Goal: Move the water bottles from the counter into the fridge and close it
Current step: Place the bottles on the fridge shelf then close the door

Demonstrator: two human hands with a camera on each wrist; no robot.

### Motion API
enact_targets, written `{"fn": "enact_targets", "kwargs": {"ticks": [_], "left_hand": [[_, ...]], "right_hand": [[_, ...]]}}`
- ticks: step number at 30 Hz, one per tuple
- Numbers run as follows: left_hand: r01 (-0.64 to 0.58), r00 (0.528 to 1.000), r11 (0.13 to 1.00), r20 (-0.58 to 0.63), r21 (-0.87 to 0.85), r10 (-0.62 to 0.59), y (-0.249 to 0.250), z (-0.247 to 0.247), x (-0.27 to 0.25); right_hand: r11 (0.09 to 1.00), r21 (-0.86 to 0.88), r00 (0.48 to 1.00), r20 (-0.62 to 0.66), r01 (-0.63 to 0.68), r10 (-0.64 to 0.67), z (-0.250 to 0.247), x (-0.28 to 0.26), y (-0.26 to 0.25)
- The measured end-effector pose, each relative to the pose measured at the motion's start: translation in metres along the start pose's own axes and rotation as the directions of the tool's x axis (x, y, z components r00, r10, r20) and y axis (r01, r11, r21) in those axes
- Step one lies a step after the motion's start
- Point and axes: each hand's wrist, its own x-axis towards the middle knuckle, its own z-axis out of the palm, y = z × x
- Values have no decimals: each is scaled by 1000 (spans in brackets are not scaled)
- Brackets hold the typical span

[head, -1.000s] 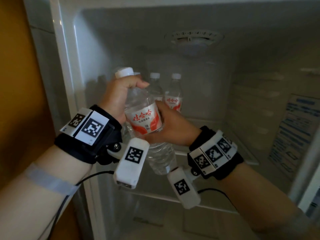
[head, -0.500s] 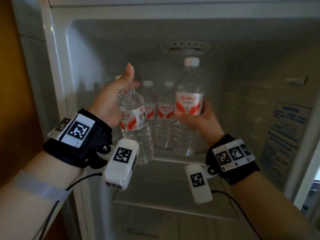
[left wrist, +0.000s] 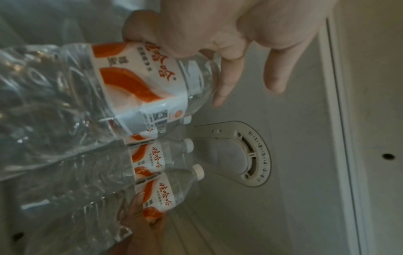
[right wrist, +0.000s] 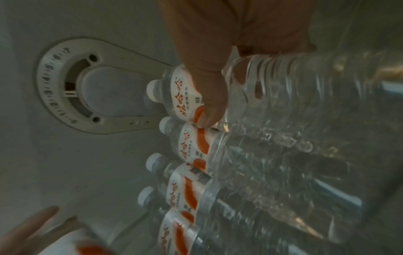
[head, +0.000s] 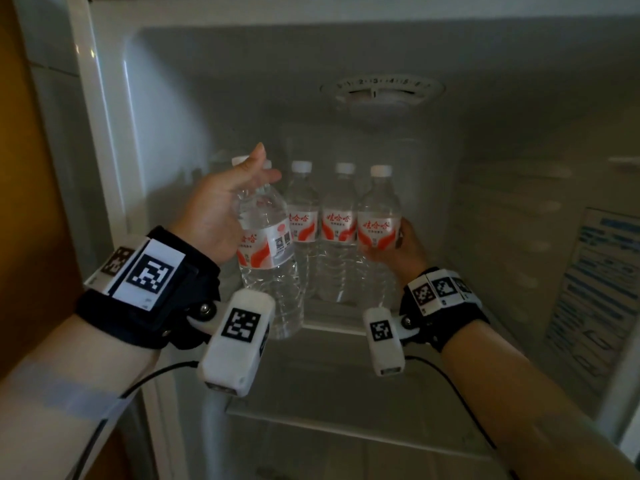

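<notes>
Left hand (head: 221, 216) gripping front-left water bottle (head: 268, 258) by shoulder, index finger and thumb lifted straight. Right hand (head: 403, 249) wrapped round rightmost bottle (head: 379, 220) at label. Two middle bottles (head: 320, 223) upright between, on fridge shelf (head: 332, 329). Fridge (head: 114, 140) open.

A round temp dial (head: 381, 93), numbered 0 to 7, is seen on the back wall above a domed lamp cover (head: 375, 110); its pointer is set near 3 in the left wrist view. A blue-printed info sticker (head: 602, 289) is fixed to the rt side wall, text too blurred to be read. An ochre panel (head: 31, 202) is seen at far left.
</notes>
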Motion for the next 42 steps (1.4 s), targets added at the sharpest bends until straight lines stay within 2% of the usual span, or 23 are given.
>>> {"fn": "enact_targets", "kwargs": {"ticks": [6, 10, 11, 13, 14, 15, 16, 17, 18, 19, 20, 21, 22, 23, 26, 29, 31, 34, 36, 39, 42], "left_hand": [[4, 1000, 999, 19, 33, -5, 2, -5, 1], [0, 1000, 1000, 24, -11, 0, 1, -2, 2], [3, 1000, 1000, 24, -14, -3, 1, -1, 1], [13, 999, 1000, 39, -14, -12, 1, 1, 0], [19, 999, 1000, 49, -20, -18, 1, 3, 0], [22, 998, 1000, 66, -22, -20, 2, 5, 0], [22, 996, 999, 83, -23, -20, 4, 8, 0], [16, 995, 1000, 100, -20, -14, 5, 12, 0], [9, 993, 1000, 115, -21, -6, 7, 17, 0], [3, 992, 1000, 128, -25, 1, 9, 22, 1], [5, 989, 1000, 146, -30, -1, 10, 28, 1], [10, 987, 999, 159, -31, -5, 11, 35, 2], [15, 984, 999, 178, -35, -9, 11, 42, 4], [22, 978, 999, 207, -47, -11, 11, 49, 6], [37, 941, 996, 337, -75, -10, 6, 65, 12], [-38, 879, 999, 476, -1, 34, 0, 75, 16], [-140, 900, 986, 427, 88, 89, -4, 76, 22], [-285, 944, 880, 270, 380, 189, -10, 75, 44], [-372, 928, 782, 216, 500, 303, -16, 77, 62], [-465, 877, 635, 224, 616, 425, -24, 82, 90], [-424, 887, 405, 281, 810, 367, -28, 81, 124]], "right_hand": [[998, 60, 1000, -16, -23, 24, 0, 15, 10], [997, 8, 997, 14, -72, 72, 0, 16, 12], [996, -9, 996, 1, -85, 85, 0, 15, 11], [990, -82, 983, -153, -113, 99, -3, 7, 4], [993, -104, 967, -251, -62, 34, -4, -1, -2], [993, -100, 943, -320, 59, -89, -4, -9, -8], [977, -83, 919, -331, 196, -212, -1, -19, -18], [954, -54, 914, -274, 295, -298, 3, -29, -30], [936, -26, 924, -151, 352, -352, 8, -40, -42], [932, -12, 932, 29, 362, -362, 14, -47, -52], [941, -26, 923, 208, 337, -325, 19, -53, -59], [951, -43, 902, 332, 307, -276, 22, -56, -62], [964, -22, 891, 389, 264, -235, 23, -59, -64], [976, 13, 901, 382, 218, -207, 23, -60, -62], [983, -16, 958, 228, 181, -173, 11, -61, -56], [991, 10, 986, 105, 130, -131, -15, -60, -54], [995, 70, 997, 37, 68, -71, -34, -57, -51], [984, 178, 1000, -29, 15, -10, -56, -50, -42], [978, 208, 994, -105, -5, 27, -62, -41, -35], [980, 198, 980, -192, -13, 51, -67, -25, -23], [986, 159, 990, -122, -47, 67, -65, -15, -9]]}}
